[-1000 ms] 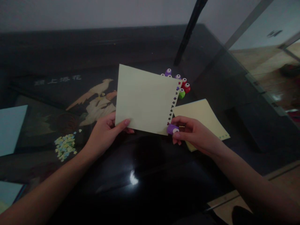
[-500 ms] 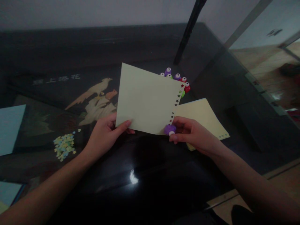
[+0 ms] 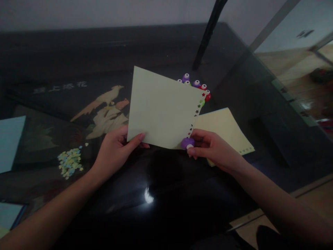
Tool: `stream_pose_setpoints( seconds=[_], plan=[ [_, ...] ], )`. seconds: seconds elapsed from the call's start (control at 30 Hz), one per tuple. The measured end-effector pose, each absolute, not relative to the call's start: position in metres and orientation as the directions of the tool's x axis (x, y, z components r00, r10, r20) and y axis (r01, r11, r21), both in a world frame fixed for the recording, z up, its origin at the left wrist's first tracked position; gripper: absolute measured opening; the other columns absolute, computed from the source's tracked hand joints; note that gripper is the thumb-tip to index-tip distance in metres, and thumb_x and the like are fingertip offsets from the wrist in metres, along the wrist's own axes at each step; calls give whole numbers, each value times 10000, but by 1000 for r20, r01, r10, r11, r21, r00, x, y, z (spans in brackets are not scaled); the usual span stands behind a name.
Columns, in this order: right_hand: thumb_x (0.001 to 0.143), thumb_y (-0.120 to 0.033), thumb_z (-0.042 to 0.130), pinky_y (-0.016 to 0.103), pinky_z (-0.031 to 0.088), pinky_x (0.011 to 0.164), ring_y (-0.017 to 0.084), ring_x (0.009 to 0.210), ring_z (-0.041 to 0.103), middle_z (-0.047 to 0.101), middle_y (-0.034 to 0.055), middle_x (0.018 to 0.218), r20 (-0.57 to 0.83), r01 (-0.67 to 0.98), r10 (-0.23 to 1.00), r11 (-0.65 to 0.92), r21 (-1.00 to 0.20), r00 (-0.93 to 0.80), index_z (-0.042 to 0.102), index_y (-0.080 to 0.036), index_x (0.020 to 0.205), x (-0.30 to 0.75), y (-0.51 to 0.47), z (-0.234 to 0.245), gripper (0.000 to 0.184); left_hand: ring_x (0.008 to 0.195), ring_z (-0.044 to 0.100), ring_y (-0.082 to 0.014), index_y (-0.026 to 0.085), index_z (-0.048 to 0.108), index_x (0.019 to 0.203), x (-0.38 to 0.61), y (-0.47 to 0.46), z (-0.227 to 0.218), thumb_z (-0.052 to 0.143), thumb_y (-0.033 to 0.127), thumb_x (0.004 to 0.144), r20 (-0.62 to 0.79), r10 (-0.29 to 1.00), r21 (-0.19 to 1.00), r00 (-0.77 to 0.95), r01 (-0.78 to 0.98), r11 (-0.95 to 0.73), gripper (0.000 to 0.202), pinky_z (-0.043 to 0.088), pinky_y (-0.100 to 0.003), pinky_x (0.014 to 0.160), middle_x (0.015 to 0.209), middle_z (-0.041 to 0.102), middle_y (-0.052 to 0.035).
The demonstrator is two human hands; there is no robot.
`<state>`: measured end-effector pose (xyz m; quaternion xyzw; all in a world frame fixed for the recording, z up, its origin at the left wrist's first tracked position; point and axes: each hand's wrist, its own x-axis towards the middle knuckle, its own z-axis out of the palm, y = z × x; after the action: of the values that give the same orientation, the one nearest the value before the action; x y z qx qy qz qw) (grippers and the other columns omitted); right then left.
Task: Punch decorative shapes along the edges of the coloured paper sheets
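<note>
My left hand [image 3: 121,146] pinches the lower left corner of a pale yellow sheet of paper [image 3: 161,107], thumb on top and fingers beneath. Small star and other shaped holes run down the sheet's right edge. At its lower right corner sits a purple craft punch [image 3: 187,143] with a white knob, gripped between the thumb and fingers of my right hand [image 3: 206,146]. Behind the sheet's upper right corner stand several more craft punches [image 3: 197,83] in purple, red and green, partly hidden by the paper.
More yellow sheets [image 3: 223,126] with punched holes lie on the dark glossy table [image 3: 145,222] at right. A heap of small paper cut-outs [image 3: 69,162] lies at left, near a light blue sheet [image 3: 10,142]. A black pole [image 3: 209,34] rises at the back.
The view has shifted very slightly. My hands, the sheet and the purple punch keep nearly the same positions relative to each other.
</note>
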<state>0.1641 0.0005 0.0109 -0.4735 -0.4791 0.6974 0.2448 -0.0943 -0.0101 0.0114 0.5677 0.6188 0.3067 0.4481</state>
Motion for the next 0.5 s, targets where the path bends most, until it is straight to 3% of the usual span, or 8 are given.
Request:
stream_pose_setpoints(
  seconds=[0.23, 0.5],
  plan=[
    [650, -268, 758, 252, 462, 562, 105, 642, 572, 649, 14, 824, -452, 132, 794, -439, -889, -407, 631, -187, 944, 163, 1, 11, 331, 687, 680, -193, 225, 650, 811, -97, -12, 8, 609, 394, 819, -167, 985, 883, 45, 452, 129, 174, 542, -300, 690, 675, 716, 4],
    [671, -307, 751, 235, 422, 505, 90, 554, 527, 611, -9, 671, -440, 154, 806, -415, -897, -395, 631, -187, 863, 163, 1, 11, 256, 656, 686, -182, 223, 640, 757, -94, -13, 13, 598, 367, 821, -137, 989, 866, 49, 491, 96, 163, 544, -279, 659, 665, 724, 10]
  ],
)
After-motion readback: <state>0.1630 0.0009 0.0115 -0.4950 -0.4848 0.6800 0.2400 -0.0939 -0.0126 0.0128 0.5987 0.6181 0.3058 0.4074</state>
